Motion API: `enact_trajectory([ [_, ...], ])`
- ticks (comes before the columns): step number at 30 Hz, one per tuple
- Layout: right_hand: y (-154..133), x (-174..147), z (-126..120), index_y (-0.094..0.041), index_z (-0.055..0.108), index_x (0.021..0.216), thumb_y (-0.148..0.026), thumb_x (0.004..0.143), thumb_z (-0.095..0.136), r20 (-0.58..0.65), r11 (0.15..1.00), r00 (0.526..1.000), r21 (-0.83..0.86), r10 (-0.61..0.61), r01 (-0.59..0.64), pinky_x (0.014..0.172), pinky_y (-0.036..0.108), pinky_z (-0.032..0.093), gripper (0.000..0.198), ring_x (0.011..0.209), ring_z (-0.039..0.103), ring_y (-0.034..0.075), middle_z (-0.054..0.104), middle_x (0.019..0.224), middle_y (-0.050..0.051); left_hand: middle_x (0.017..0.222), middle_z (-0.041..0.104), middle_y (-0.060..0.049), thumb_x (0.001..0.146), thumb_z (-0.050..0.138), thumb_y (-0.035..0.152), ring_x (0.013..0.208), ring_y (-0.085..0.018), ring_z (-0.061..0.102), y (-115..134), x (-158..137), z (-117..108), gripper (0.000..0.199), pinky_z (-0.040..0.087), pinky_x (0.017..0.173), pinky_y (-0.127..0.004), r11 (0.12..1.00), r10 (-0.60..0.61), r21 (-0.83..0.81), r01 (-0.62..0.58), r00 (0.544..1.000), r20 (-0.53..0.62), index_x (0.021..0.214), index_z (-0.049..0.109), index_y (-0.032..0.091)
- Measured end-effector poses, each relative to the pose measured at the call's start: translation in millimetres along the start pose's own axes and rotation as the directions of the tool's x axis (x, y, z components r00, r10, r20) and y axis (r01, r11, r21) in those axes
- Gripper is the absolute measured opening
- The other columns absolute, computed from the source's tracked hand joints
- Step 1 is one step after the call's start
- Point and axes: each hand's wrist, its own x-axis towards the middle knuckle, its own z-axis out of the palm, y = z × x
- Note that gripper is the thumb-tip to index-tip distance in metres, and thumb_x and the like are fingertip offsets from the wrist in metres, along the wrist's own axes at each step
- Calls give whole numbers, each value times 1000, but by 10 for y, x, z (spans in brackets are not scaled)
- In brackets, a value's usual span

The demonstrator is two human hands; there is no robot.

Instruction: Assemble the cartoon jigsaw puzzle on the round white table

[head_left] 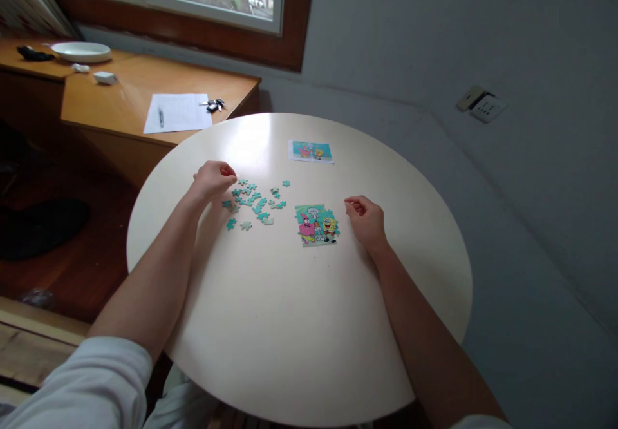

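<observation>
My left hand (215, 176) is at the upper left edge of a scatter of loose teal jigsaw pieces (255, 209), its fingers curled together. Whatever may be between those fingertips is hidden. A partly joined jigsaw puzzle (316, 226) with cartoon figures, pink, teal and yellow, lies to the right of the loose pieces. Its right edge is uneven, with tabs sticking out. Just beyond that edge rests my right hand (367, 219), fingers bent inward and no piece showing in them; it looks apart from the puzzle.
A small printed reference picture (311, 151) lies farther back on the round white table (290, 326). Behind at the left, a wooden desk (130, 81) bears a sheet of paper (176, 112), keys (214, 105), a small white box (105, 78) and a white plate (82, 51).
</observation>
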Motion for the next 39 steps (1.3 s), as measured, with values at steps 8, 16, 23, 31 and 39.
enact_trajectory([
  [8, -4, 8, 3, -17, 66, 78, -36, 72, 55, -8, 1000, 1000, -4, 3, -3, 63, 31, 47, 23, 61, 59, 17, 65, 66, 4, 76, 70, -6, 58, 59, 25, 71, -20, 61, 61, -37, -106, 21, 45, 65, -29, 996, 66, 54, -74, 988, 139, 72, 72, 16],
  [16, -12, 2, -2, -18, 66, 78, -36, 73, 55, -2, 1000, 1000, -6, 4, -4, 62, 30, 47, 22, 61, 59, 16, 66, 67, 3, 65, 67, -2, 54, 61, 21, 56, -17, 59, 126, -111, -136, 20, 43, 54, -26, 995, 15, 90, -42, 960, 278, 72, 71, 18],
  [23, 1, 1, 4, -18, 66, 78, -37, 73, 55, -9, 1000, 1000, -5, 1, -1, 60, 30, 46, 23, 59, 58, 16, 64, 64, 3, 63, 64, -1, 55, 60, 20, 52, -14, 55, 101, -81, -109, 17, 39, 52, -25, 995, 35, 83, -59, 965, 260, 69, 69, 18],
  [31, -7, 0, 1, -18, 65, 79, -38, 73, 53, -5, 1000, 1000, -15, -4, 4, 62, 30, 46, 24, 60, 58, 16, 64, 66, 3, 65, 64, -1, 56, 62, 22, 61, -16, 58, 39, -27, -58, 21, 42, 57, -25, 990, 118, 46, -130, 972, 203, 75, 71, 18],
  [39, -4, -2, -8, -18, 65, 79, -39, 73, 54, 7, 1000, 1000, -24, 6, -6, 62, 31, 46, 24, 61, 59, 17, 65, 67, 3, 69, 67, -4, 58, 59, 21, 60, -16, 58, 120, -91, -62, 25, 43, 53, -25, 992, 125, 8, -129, 973, 191, 78, 72, 16],
])
